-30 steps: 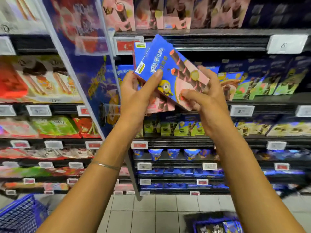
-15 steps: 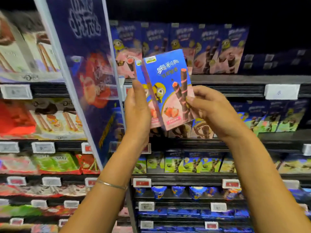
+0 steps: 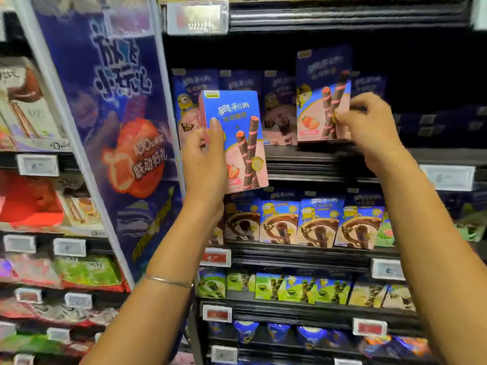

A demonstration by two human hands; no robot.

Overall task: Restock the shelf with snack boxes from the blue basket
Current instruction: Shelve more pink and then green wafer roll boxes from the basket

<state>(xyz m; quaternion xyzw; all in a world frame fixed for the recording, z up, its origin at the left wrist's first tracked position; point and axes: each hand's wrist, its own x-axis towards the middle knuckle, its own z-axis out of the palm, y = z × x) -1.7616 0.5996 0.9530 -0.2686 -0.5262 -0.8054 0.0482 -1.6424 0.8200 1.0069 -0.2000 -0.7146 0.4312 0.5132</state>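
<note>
Right grip (image 3: 369,133) pinches a snack box (image 3: 322,101) upright at the shelf (image 3: 316,156) front, at the row's right end. Left grip (image 3: 205,159) holds the second box (image 3: 237,135) (long axis vertical) lower-left, off the shelf.

Thin metal bangle (image 3: 168,281), bare forearms

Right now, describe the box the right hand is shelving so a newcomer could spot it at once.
Start at the tall blue banner; right of it, an upper shelf carries a row of blue-and-pink boxes. The snack box is toward that row's right end, its lower right edge pinched by the right hand. Alone among its neighbours, it rises above the row.
</note>
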